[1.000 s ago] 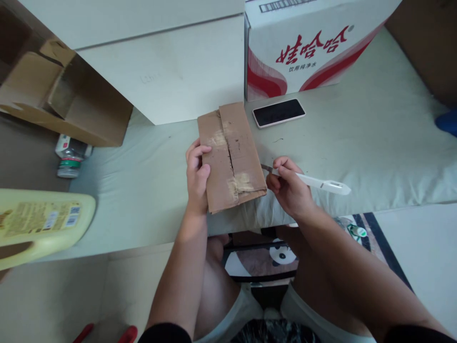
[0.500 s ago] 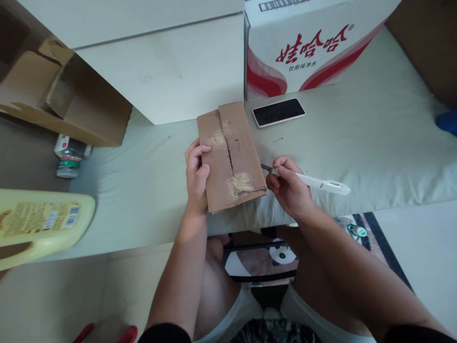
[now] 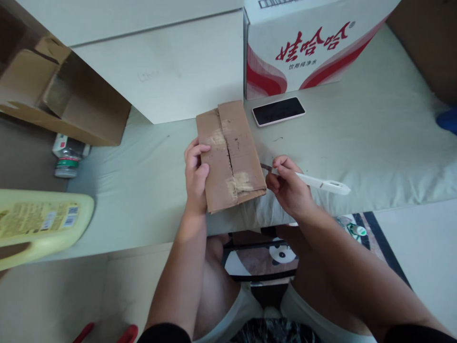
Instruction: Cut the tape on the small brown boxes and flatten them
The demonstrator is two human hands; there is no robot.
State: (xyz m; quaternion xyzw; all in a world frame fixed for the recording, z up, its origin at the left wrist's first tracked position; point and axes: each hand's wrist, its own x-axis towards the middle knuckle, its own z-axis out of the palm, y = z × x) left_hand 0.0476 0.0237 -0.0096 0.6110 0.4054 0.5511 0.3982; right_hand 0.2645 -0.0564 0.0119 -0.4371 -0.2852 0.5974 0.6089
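On the pale padded surface in front of the seated person lies one flat brown cardboard box [image 3: 230, 155], sealed side up, with a slit along its centre seam and patches of torn tape residue.

Left hand [image 3: 195, 174]: closed on the box's left edge, thumb on top, fingers curled round the side, pinning it down.
Right hand [image 3: 287, 186]: closed round one white-handled utility knife [image 3: 314, 182], pinched near the blade. Blade tip points at the box's right edge, just beside it; contact cannot be confirmed.

Change over the last second: essentially none. Both hands, the knife and the box keep the same pose; only the view has drifted slightly, so everything sits a touch higher in the frame. Judgement: a pause, with the blade poised at the box's side rather than in a cut.

Count of items:
- phone [image 3: 278, 111], dark screen up: 1, beyond the box, apart from it
- red-and-white printed carton [image 3: 307, 45]: 1, behind the phone
- open brown carton [image 3: 60, 97]: 1, far left
- capped bottle [image 3: 67, 157]: 1, beside that carton
- yellow jug [image 3: 39, 224]: 1, at left edge, on its side
- white panel [image 3: 160, 62]: 1, behind the box
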